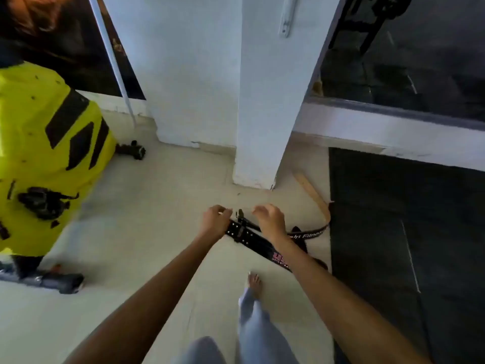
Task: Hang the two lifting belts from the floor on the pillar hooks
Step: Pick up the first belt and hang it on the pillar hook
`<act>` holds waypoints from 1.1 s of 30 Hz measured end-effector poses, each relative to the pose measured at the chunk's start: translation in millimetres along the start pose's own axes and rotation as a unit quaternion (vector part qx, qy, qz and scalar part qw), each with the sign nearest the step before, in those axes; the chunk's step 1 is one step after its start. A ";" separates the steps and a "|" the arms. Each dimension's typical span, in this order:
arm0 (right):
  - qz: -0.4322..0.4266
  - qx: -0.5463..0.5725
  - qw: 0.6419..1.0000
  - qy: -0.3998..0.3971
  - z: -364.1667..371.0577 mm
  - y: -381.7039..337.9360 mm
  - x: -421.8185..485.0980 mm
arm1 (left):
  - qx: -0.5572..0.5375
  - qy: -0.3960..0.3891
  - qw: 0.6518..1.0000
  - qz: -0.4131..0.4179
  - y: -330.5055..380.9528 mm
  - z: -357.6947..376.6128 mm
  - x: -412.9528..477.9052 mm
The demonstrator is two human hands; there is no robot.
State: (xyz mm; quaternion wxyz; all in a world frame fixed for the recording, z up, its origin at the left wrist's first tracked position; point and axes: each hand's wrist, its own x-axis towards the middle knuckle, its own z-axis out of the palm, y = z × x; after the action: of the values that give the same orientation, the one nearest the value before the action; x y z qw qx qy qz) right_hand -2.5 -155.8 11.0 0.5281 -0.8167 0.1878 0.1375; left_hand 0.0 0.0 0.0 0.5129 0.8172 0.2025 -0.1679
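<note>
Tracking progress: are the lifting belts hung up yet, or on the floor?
On the floor. Both belts lie on the tiles below the pillar, with the left hand on one end.

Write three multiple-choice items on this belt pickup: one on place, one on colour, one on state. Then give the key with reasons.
1. Where do the lifting belts lie?
A. On the floor before the white pillar
B. On a hook
C. On the dark mat

2. What colour is the large bag at the left?
A. Red
B. Yellow with black patches
C. Blue

3. What is the left hand doing?
A. Resting on the pillar
B. Hanging at the person's side
C. Closing its grip on a belt's studded end

Key: A, the belts rest on the pale floor before the pillar; B, the bag is yellow; C, the left hand meets the studded end, the right hand hovers open.
</note>
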 end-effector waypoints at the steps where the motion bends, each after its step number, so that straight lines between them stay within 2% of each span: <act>1: 0.027 -0.002 1.000 -0.016 3.0 2.2 27.7 | -0.007 0.001 1.000 -0.019 -1.1 8.2 23.4; 6: 0.123 -0.044 0.989 -0.069 32.4 47.1 155.1 | -0.033 -0.032 0.990 -0.129 -26.7 52.1 130.3; 8: 0.132 -0.077 0.984 -0.092 50.5 74.4 202.4 | -0.040 -0.045 0.984 -0.170 -46.8 72.3 176.1; 14: 0.174 -0.117 0.973 -0.099 129.0 197.6 349.3 | -0.047 -0.072 0.967 -0.241 -156.3 157.5 331.8; 17: 0.168 -0.135 0.973 -0.088 167.6 264.4 413.4 | -0.057 -0.075 0.960 -0.265 -212.1 200.9 400.5; 19: 0.147 -0.185 0.966 -0.101 188.6 307.6 446.6 | -0.059 -0.080 0.956 -0.275 -246.9 227.3 438.2; 22: 0.130 -0.283 0.938 -0.153 214.3 380.8 495.6 | -0.048 -0.085 0.950 -0.296 -300.7 265.0 486.4; 25: 0.143 -0.323 0.915 -0.195 225.3 434.6 522.1 | -0.061 -0.084 0.940 -0.324 -340.2 290.3 508.5; 29: 0.114 -0.362 0.915 -0.135 227.3 446.6 515.6 | -0.089 -0.069 0.927 -0.358 -359.9 306.6 512.1; 33: 0.100 -0.229 0.966 -0.071 208.3 383.4 489.3 | -0.164 -0.058 0.917 -0.360 -317.3 294.6 493.7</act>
State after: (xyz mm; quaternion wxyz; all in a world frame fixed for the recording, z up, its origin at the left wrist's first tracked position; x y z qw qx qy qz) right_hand 255.0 -187.0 -591.1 0.3228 -0.8808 0.1940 0.2869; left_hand 246.1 -64.2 -605.5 0.5552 0.5823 0.4774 -0.3532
